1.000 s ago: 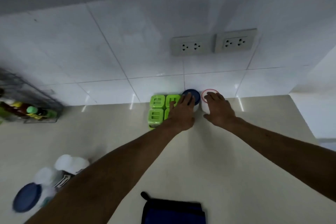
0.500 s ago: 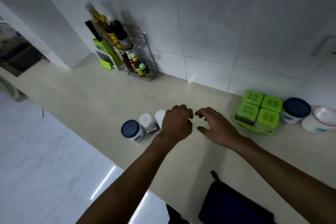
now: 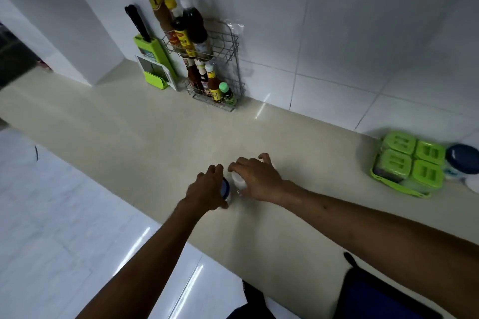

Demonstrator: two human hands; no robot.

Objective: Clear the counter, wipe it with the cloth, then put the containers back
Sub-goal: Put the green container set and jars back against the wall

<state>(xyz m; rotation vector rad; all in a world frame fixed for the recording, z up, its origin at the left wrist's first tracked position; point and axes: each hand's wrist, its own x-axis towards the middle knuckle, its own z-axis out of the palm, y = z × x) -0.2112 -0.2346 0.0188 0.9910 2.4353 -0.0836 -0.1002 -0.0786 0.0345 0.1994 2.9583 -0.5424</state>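
The blue cloth (image 3: 383, 298) lay nearest, cut off by the frame. Near the counter's (image 3: 155, 142) front edge, the left hand (image 3: 207, 189) curled its fingers round a blue-lidded jar (image 3: 226, 190), mostly hiding it. The right hand (image 3: 259, 181) arched spread fingers over a white-capped bottle (image 3: 239, 180), grip unclear. Beyond, four green-lidded tubs (image 3: 407, 163) sat in a tray (image 3: 399, 185), contents indistinct.

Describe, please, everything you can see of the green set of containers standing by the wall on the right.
The green container set is four square tubs in a two-by-two block, each upright with a green lid moulded with raised rectangular ridges. Their bodies look like clear plastic; the contents are too dim to tell. They sit in a green holder whose rim shows in front. It stands on the counter near the tiled wall, beside a blue-lidded tub; whether those touch is unclear.
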